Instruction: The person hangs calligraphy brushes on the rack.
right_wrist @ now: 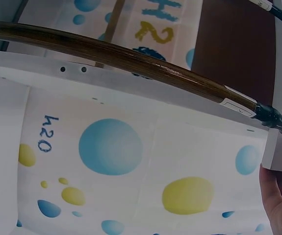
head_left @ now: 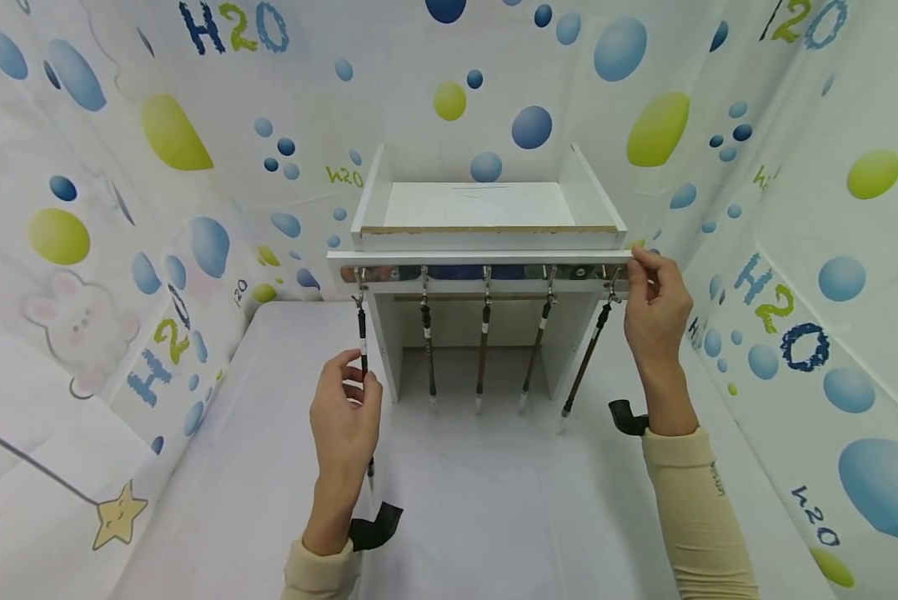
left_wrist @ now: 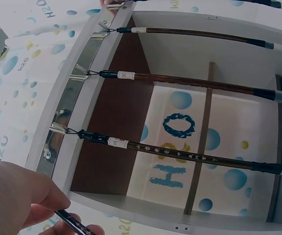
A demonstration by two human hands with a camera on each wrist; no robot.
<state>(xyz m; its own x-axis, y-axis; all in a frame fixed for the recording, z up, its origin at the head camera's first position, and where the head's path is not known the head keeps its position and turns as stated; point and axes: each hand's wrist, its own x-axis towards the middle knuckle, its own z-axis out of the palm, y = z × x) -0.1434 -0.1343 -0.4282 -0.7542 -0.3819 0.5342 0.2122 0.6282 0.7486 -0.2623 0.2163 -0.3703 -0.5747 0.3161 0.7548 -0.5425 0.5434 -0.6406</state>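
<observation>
Several calligraphy brushes hang tip down from hooks on a metal strip (head_left: 449, 272) along a white board. At the far left, my left hand (head_left: 346, 425) pinches the dark handle of the leftmost brush (head_left: 363, 333), which still hangs by its loop. The left wrist view shows thumb and fingers around that handle (left_wrist: 73, 223). My right hand (head_left: 660, 312) grips the right end of the white board (head_left: 479, 257) between thumb and fingers. Close to it hangs the rightmost brush (head_left: 588, 358), seen large as a brown handle (right_wrist: 145, 63) in the right wrist view.
Behind the board stands a white shelf unit with an open tray top (head_left: 479, 204) and side panels (head_left: 385, 350). A white cloth (head_left: 479, 517) covers the surface below. Sheets printed with bubbles (head_left: 531, 127) hang around the back and sides.
</observation>
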